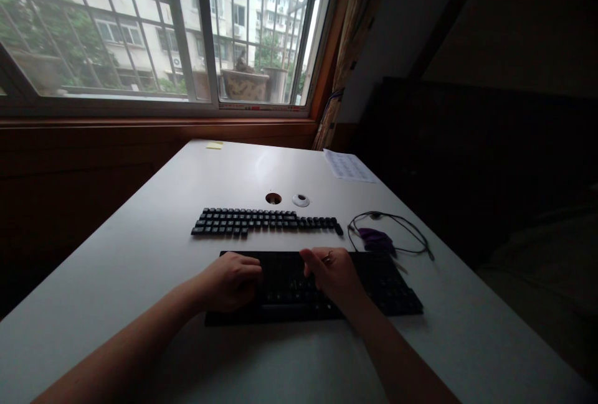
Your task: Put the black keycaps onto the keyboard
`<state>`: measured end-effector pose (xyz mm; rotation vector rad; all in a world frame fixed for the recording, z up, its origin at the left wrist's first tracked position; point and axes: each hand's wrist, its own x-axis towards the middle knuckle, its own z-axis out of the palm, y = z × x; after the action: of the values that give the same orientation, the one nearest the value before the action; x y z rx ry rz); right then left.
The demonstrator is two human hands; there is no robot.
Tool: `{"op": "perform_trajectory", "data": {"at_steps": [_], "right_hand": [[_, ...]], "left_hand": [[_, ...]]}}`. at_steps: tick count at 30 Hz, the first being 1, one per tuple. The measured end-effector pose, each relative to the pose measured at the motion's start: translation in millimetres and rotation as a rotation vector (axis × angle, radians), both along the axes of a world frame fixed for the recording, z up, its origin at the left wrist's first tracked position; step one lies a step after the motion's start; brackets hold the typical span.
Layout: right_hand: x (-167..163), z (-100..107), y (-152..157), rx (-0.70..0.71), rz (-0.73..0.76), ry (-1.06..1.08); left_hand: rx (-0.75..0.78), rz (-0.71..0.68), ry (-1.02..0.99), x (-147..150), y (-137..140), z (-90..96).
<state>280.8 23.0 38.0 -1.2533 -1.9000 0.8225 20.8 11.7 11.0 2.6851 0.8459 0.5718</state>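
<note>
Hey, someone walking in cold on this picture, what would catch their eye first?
Probably the bright, barred window at the upper left, glaring against an otherwise dim room. Next, the rows of black keycaps lined up across the middle of the white table. Just nearer, the person's left hand and right hand are at a dark keyboard.
</note>
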Motion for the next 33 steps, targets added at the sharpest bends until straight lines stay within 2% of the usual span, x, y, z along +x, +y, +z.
{"op": "perform_trajectory", "data": {"at_steps": [8, 11, 17, 25, 33], "right_hand": [[-13.5, -1.4, -6.1, 0.174, 0.133, -0.148], [-12.8, -1.5, -5.1, 0.123, 0.136, -0.122], [-9.9, -8.7, -0.3, -0.119, 0.083, 0.055], [-7.5, -20.5, 7.6, -0.194, -0.066, 0.14], [-7.7, -15.8, 3.8, -0.18, -0.036, 0.183]], "left_hand": [[-0.043, -0.004, -0.023, 0.7, -1.9, 4.5], [-0.044, -0.003, -0.016, 0.7, -1.9, 5.2], [-0.071, -0.006, -0.002, 0.7, -1.5, 6.3], [-0.073, -0.006, -0.006, 1.3, -1.5, 5.9], [-0.066, 0.015, -0.017, 1.3, -2.7, 4.1]]}}
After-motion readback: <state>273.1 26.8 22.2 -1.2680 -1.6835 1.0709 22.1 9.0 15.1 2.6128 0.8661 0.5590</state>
